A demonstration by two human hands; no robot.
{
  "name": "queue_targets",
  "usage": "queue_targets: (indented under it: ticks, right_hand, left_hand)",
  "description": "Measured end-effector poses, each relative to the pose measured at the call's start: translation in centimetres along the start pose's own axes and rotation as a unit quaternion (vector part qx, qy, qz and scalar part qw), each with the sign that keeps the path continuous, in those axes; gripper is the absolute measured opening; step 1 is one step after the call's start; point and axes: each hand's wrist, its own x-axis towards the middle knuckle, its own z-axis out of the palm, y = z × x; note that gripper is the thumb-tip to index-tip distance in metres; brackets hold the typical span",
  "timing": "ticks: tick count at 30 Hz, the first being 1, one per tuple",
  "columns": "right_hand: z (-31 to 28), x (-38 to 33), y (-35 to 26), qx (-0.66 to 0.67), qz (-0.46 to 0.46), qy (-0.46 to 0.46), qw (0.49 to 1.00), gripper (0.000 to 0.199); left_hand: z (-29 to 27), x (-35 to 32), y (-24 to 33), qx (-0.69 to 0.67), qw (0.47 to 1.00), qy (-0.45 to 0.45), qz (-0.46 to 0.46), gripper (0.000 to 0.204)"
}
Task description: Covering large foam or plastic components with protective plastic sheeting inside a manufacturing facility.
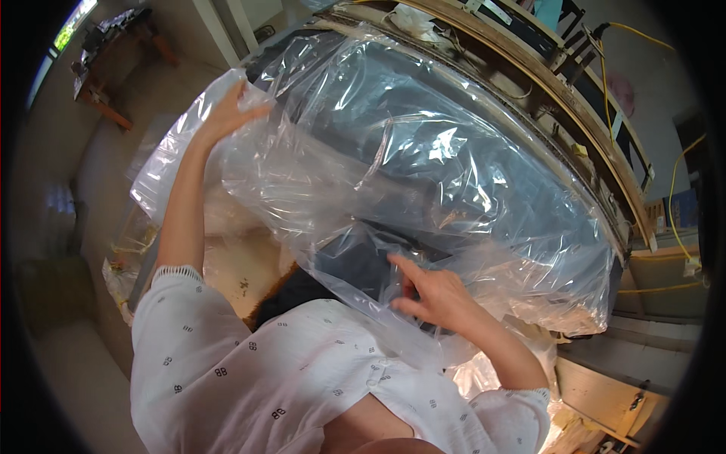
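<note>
Item: clear plastic bag [423, 159] over dark fabric [363, 265], spread on table [597, 136]. Left hand [231, 113] grip pinches the far edge; right hand [431, 295] grip clasps the near fold. Risk: the thin film may tear or slip under uneven pull.

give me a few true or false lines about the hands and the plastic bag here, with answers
1. The left hand grips the far edge of the clear plastic bag. True.
2. The bag is opaque black. False: it is see-through, with dark fabric showing inside.
3. The right hand pinches the bag's near edge. True.
4. Both hands are gloved. False: they are bare.
5. Yellow cables run at the right. True.
</note>
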Motion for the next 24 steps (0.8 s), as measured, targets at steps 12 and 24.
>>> queue_targets:
  ticks: [12,24]
  right_hand:
    - [0.7,-3.9,-3.1,0.090,0.042,0.094,0.991,0.025]
    - [-14.0,-33.3,13.0,0.387,0.086,0.702,0.592,0.039]
  left_hand:
    - [-0.1,-4.2,4.7,-0.411,0.911,0.028,0.017,0.043]
    - [3.6,-9.7,15.0,-0.614,0.769,-0.107,0.143,0.040]
